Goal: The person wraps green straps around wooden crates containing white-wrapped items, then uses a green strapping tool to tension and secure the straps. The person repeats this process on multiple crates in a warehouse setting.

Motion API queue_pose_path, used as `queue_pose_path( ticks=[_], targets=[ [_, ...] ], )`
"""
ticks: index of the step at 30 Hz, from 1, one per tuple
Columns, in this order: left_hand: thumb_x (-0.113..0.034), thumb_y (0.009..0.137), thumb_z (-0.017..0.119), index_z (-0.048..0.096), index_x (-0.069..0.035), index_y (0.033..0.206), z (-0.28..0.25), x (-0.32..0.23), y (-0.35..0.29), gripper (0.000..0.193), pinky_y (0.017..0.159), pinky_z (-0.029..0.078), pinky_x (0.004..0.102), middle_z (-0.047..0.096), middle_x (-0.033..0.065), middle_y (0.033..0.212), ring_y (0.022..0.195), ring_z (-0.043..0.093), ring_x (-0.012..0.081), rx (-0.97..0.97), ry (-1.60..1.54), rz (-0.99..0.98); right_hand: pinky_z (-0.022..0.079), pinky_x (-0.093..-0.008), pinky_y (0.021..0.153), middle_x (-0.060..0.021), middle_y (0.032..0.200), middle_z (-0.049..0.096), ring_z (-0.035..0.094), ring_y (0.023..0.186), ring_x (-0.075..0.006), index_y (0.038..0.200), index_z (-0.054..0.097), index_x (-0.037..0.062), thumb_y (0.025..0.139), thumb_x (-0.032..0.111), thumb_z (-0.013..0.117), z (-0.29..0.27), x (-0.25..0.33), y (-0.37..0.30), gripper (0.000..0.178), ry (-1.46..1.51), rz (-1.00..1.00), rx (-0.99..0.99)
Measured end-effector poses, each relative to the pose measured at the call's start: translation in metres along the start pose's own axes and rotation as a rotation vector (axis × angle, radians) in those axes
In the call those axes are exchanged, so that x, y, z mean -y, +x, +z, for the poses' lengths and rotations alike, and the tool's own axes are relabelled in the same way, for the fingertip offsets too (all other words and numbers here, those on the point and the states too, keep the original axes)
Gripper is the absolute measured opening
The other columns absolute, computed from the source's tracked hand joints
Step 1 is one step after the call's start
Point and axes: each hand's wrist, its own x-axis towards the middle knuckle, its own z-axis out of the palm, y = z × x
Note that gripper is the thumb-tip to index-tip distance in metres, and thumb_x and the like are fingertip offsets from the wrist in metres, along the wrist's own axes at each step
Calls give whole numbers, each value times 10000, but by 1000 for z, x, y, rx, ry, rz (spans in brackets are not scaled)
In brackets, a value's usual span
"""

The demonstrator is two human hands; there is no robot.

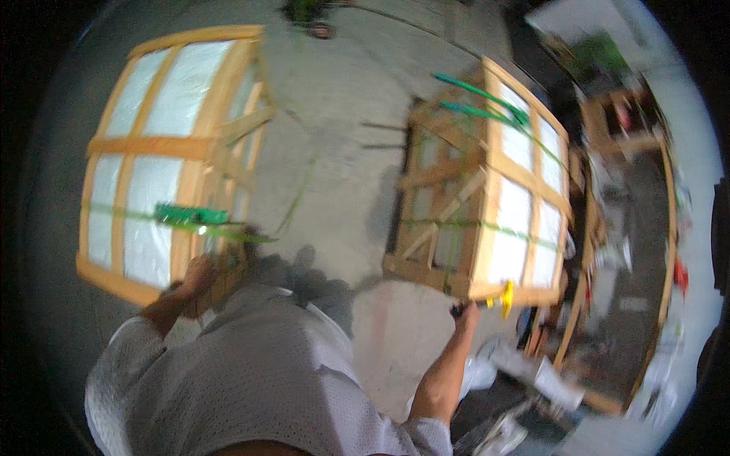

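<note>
My left hand [199, 276] is at the near edge of the left wooden crate [148, 146]. Blur hides its fingers. On that crate's white-wrapped top, a green strapping tool [192, 214] sits on a green strap [114, 212]. My right hand [467, 315] is closed around the dark handle of a tool with a yellow head [507, 299], beside the near edge of the right wooden crate [487, 197]. A green long-handled tool [498, 109] lies across the far part of that crate, its two handles pointing left. Green straps also run around this crate.
Grey concrete floor [334, 114] lies between the crates. At the right stands a wooden-framed bench or rack [661, 251] with clutter. Plastic wrap and dark items [494, 395] lie near my right forearm. A blurred dark green object [308, 11] is at the far edge.
</note>
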Motion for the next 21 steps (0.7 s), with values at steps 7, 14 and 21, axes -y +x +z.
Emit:
queue_pose_path(
  ticks=[7,14,21],
  targets=[
    [-236,878,542,579,-53,1165,98,-38,-10,343,826,491,470,558,180,1141,988,571,329,-73,346,153,440,-406,453,-111,656,592,557,534,-244,882,618,-37,942,492,402,-12,47,46,575,-753,-145,94],
    [-192,893,495,560,-52,1223,177,-85,-6,364,817,503,443,574,213,1159,1066,566,349,216,129,-324,490,-472,592,-271,673,606,613,647,-390,761,628,-103,937,397,445,126,65,15,561,-1152,-497,195],
    [-224,943,501,617,-26,1033,78,-153,6,246,630,471,405,639,115,866,741,601,287,-727,-709,-541,356,-319,480,-37,565,479,431,510,-129,695,520,-16,929,296,563,296,-9,-89,393,-1153,-386,1132]
  ],
)
